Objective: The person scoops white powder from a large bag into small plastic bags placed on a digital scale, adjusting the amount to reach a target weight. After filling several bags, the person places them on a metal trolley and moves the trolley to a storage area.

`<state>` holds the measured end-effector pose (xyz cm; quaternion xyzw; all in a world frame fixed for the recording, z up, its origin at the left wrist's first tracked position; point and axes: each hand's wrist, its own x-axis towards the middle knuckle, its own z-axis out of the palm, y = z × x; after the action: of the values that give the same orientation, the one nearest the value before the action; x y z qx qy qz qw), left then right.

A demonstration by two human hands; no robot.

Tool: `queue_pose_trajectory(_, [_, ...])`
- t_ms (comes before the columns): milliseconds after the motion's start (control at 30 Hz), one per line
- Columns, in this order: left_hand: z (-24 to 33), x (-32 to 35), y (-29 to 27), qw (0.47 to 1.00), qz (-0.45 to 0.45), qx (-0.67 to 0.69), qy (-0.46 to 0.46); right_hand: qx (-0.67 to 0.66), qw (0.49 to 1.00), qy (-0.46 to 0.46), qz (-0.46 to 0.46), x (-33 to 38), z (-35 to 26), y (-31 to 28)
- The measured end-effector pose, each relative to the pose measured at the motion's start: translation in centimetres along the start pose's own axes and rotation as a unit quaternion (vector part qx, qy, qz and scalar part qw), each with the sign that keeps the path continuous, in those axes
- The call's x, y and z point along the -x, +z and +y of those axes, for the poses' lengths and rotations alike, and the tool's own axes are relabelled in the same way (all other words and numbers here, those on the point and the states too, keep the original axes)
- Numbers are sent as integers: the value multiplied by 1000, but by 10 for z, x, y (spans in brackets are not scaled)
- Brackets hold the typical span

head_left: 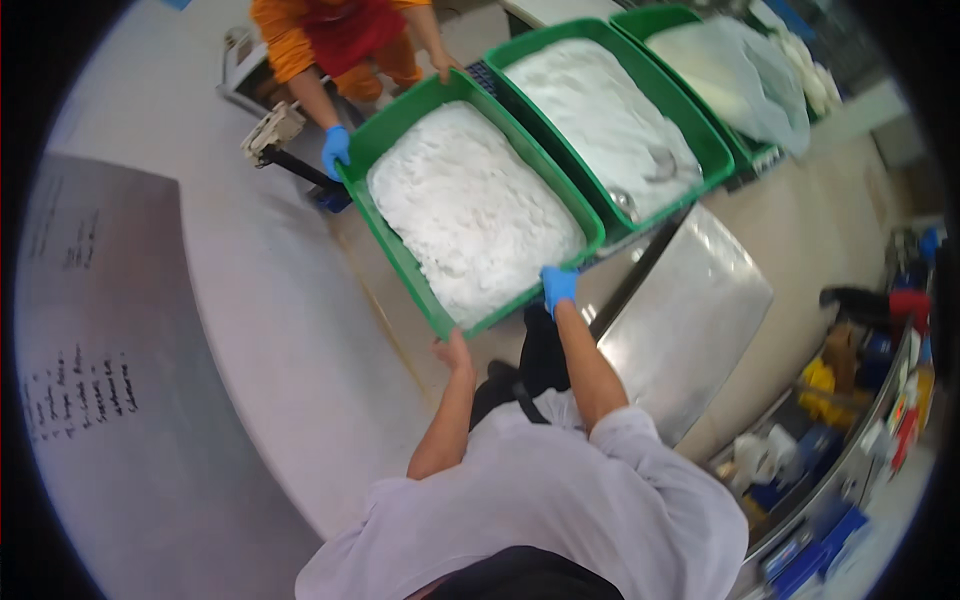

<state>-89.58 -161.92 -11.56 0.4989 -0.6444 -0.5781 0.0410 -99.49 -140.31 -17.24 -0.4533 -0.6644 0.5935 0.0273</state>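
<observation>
A green rectangular tub, heaped with lumpy white powder, is held up between me and another person. My left hand, bare, grips the near left corner of the tub from below; its fingertips are partly hidden under the rim. At the near right corner my right hand, in a blue glove, is closed on the rim. The co-worker holds the far end with a blue-gloved hand at the far left and a bare hand at the far corner.
A second green tub of white powder, holding a metal scoop, stands to the right; another tub beyond carries a plastic bag. A metal table is at my right, a scale far left, a cluttered shelf right.
</observation>
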Motion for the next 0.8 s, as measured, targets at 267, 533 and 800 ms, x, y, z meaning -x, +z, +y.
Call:
queue_pose_trajectory(267, [11, -8, 21, 991, 39, 33, 125, -242, 964, -20, 110, 15, -23, -8])
queue_pose_trajectory(533, [61, -12, 47, 987, 117, 104, 31, -313, 935, 155, 53, 14, -65, 0])
queue_pose_trajectory(800, [138, -157, 105, 976, 71, 159, 128, -222, 967, 54, 116, -52, -137, 160])
